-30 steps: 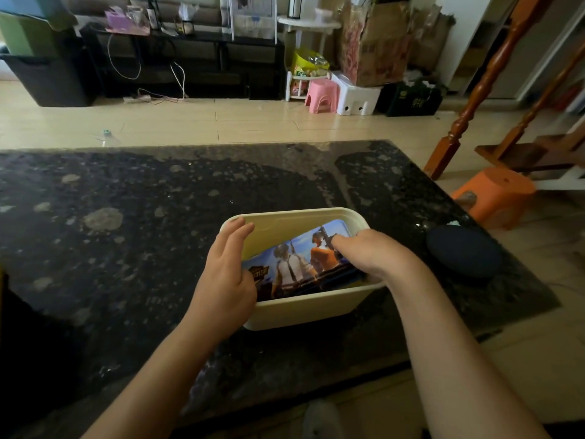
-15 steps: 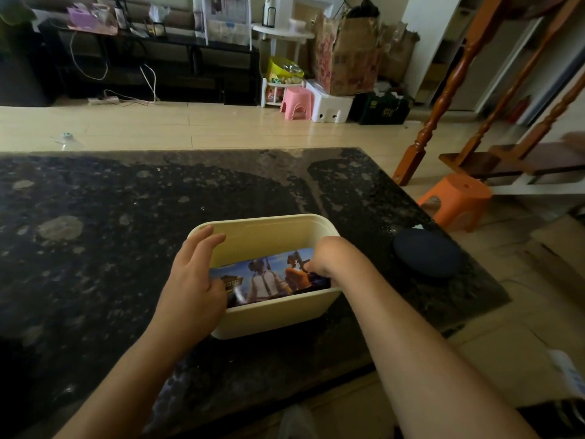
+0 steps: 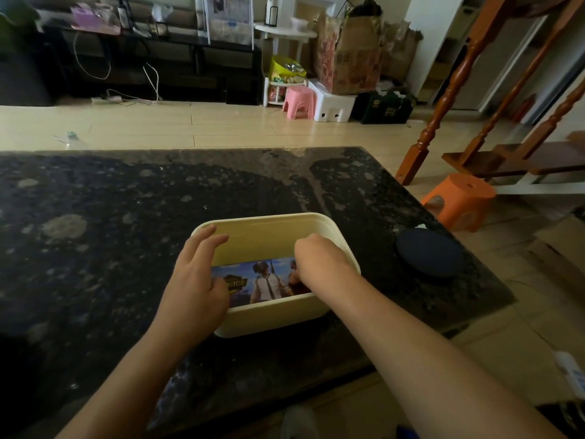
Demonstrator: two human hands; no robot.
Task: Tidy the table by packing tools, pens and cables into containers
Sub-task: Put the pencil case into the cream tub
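A home living room: a dark stone table (image 3: 126, 217) on pale floorboards, plastic stools (image 3: 299, 101), a wooden stair rail (image 3: 443, 103), cardboard boxes (image 3: 348, 55), a low media shelf (image 3: 158, 64).

Daylight washes the far floor (image 3: 221, 128) pale; my table (image 3: 95, 248) sits dim with a dull sheen, edges bow outward, everything looks slightly soft.
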